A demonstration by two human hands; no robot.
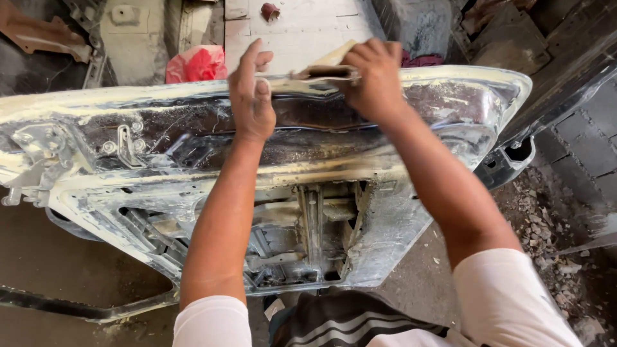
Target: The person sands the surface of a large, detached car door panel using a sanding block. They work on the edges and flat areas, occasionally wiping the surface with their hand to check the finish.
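So the sandpaper (331,63) is a folded tan piece sitting right on the top edge of the car door (193,138), pinched in the right hand (376,77). That grip is closed tight on it, fingers curled over the top and pressing it down onto the edge. The left hand (250,90) isn't holding anything: fingers loose and spread, palm side resting against the door just beside the sandpaper, looks like it's only steadying the panel.

Progress-wise, I'd say it's well underway. The upper edge and the outer rim are dusty white and dull along nearly the whole length, which reads as already rubbed down. The recessed band below the hands is darker and shinier with only patchy dust, so that part seems to have more left in it. The lower inner frame with its cutouts is messy and I can't tell how far that's gone.

Room to move: the top edge runs open to both sides of the hands, so there's free travel left toward the hinge (32,160) end and right toward the rounded corner. Beyond the door there's a red plastic bag (196,64) and a white tiled floor (302,32), well apart. Right of the corner is a dark panel (565,71) fairly near, with rubble (546,218) on the ground under it.
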